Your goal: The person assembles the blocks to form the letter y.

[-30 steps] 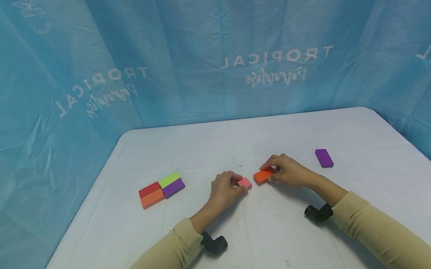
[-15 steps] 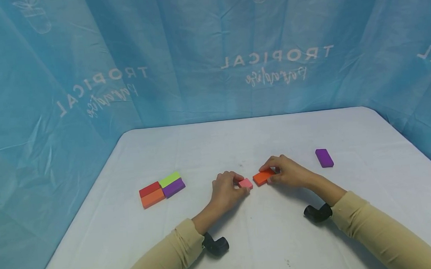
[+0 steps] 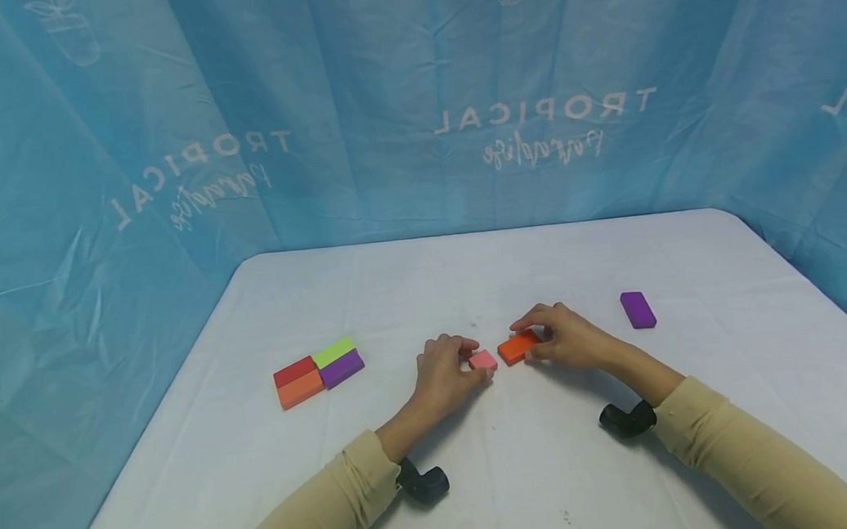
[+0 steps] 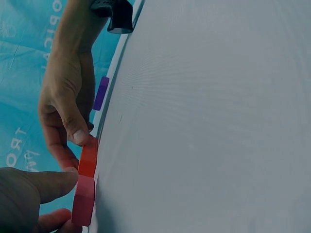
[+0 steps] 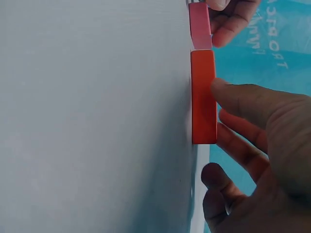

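Near the middle of the white table, my left hand [image 3: 443, 374] pinches a small pink block [image 3: 483, 360] between thumb and fingers. To its right, my right hand [image 3: 572, 338] holds an orange block [image 3: 515, 349] by its sides, thumb on the near side. The two blocks lie end to end, with a narrow gap between them in the head view. In the left wrist view the pink block [image 4: 83, 201] has the left thumb at one end and a fingertip at the other. From the right wrist, the orange block [image 5: 204, 97] shows its long face, the right thumb at its edge.
A group of blocks lies at the left: red [image 3: 294, 372], orange [image 3: 301, 390], lime green [image 3: 334, 353] and purple [image 3: 341, 369]. Another purple block [image 3: 637, 310] lies alone at the right, beyond the right hand. Blue curtains [image 3: 414, 134] hang behind the table.
The pink block has shifted slightly to the right with my left hand, towards the orange block. My right hand and the orange block have barely moved.
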A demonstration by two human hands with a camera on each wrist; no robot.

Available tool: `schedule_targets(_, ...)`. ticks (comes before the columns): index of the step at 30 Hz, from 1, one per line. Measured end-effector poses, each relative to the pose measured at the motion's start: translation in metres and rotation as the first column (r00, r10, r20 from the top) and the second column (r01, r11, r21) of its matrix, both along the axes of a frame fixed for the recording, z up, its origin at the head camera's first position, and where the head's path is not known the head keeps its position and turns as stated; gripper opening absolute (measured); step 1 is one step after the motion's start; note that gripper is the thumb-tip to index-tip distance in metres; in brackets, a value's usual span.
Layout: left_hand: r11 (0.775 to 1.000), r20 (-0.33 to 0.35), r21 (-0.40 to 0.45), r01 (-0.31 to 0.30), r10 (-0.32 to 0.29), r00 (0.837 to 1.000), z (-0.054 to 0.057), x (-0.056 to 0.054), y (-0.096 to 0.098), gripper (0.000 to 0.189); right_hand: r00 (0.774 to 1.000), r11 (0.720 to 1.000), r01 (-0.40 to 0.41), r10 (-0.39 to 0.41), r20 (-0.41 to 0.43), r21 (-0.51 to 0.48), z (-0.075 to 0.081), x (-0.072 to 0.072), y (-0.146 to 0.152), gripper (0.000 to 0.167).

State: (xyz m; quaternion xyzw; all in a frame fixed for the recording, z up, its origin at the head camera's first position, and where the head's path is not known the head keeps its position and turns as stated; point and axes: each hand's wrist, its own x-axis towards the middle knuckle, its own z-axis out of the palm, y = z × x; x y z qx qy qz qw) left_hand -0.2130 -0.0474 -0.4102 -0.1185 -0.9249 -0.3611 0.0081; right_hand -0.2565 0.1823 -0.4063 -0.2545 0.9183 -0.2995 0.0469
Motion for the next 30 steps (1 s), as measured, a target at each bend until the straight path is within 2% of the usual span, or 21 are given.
schedule_targets(7,0.998,0.041,0.053,0.035,-0.037,0.998,0.002,-0.001,-0.003,0.043,0.991,0.992,0.129,-0.129,0.038,0.008,0.004,0.008,0.0,0.047)
schedule_targets(17,0.989,0.066,0.062,0.133,-0.137,0.988,-0.001,-0.008,-0.014,0.043,0.97,0.97,0.241,-0.241,-0.014,-0.001,0.001,0.017,-0.001,0.048)
schedule_targets(23,0.981,0.074,0.045,0.187,-0.19,0.979,-0.001,-0.016,-0.019,0.045,0.958,0.958,0.287,-0.287,-0.018,0.006,-0.002,0.021,-0.003,0.049)
schedule_targets(30,0.966,0.122,0.036,0.258,-0.26,0.958,-0.001,-0.023,-0.023,0.046,0.951,0.951,0.308,-0.308,-0.025,0.013,-0.001,0.025,-0.004,0.05)
